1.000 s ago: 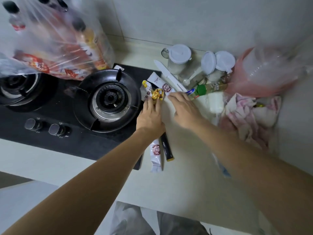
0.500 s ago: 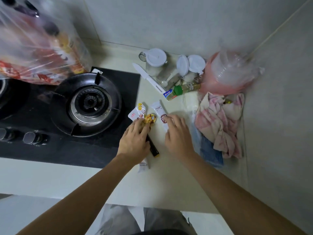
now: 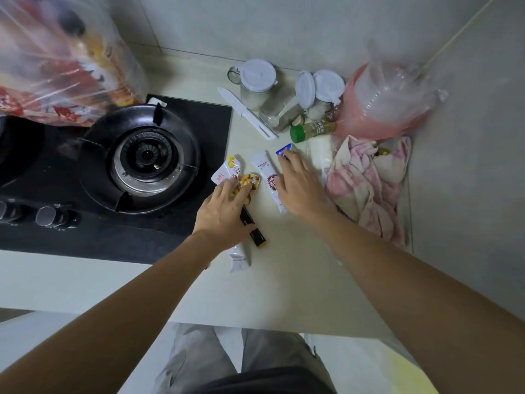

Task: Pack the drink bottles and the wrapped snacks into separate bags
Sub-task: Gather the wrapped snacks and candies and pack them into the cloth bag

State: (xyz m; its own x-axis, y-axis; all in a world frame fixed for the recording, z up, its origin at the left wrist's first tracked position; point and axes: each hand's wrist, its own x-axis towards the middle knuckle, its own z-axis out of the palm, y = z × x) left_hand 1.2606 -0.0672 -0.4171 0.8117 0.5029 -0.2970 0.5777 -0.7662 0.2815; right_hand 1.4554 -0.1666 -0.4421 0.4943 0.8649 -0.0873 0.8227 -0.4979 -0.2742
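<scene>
Several wrapped snacks lie on the pale counter beside the stove. My left hand (image 3: 224, 211) rests flat on them, its fingertips on a yellow snack packet (image 3: 251, 182) and a white-and-red packet (image 3: 224, 173). A black stick wrapper (image 3: 254, 227) and a white wrapper (image 3: 238, 258) stick out from under it. My right hand (image 3: 301, 186) lies with straight fingers over a long white snack wrapper (image 3: 268, 177), fingertips touching a blue-ended packet (image 3: 284, 150). A clear bag holding drink bottles (image 3: 56, 58) stands at the top left, behind the burner.
A black gas stove (image 3: 147, 157) with knobs fills the left. Two lidded jars (image 3: 258, 81), a white knife (image 3: 247, 113), a green-capped spice bottle (image 3: 312, 129), a pink bag of plastic cups (image 3: 383, 103) and a pink cloth (image 3: 366, 177) crowd the back right corner.
My right hand has slid forward along the white wrapper to the blue-ended packet. My left hand stays on the yellow and white-red packets.
</scene>
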